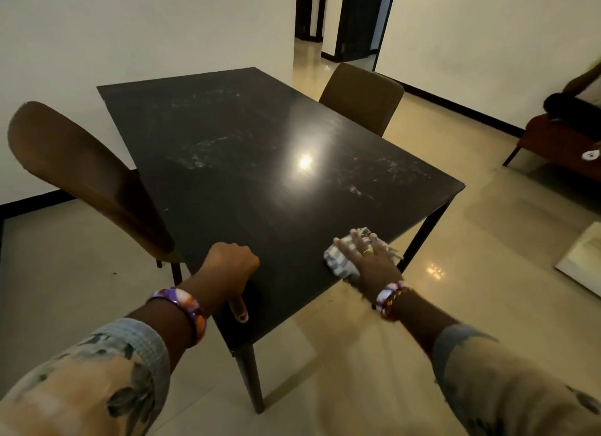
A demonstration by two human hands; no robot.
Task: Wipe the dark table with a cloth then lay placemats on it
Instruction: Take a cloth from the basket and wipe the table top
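The dark table point(247, 162) fills the middle of the view, with whitish smears across its far and right parts. A checked blue-and-white cloth point(341, 260) lies near the table's near right edge. My right hand point(374, 260) presses flat on the cloth with its fingers spread. My left hand point(231, 266) rests on the near corner of the table with its fingers curled under and its thumb pointing down along the edge. No placemat is in view.
A brown chair point(87, 172) stands at the table's left side and an olive chair point(364, 97) at its far right. An orange-brown seat point(559, 143) is at the right edge, a pale mat point(582, 260) on the tiled floor. A doorway point(344, 19) opens behind.
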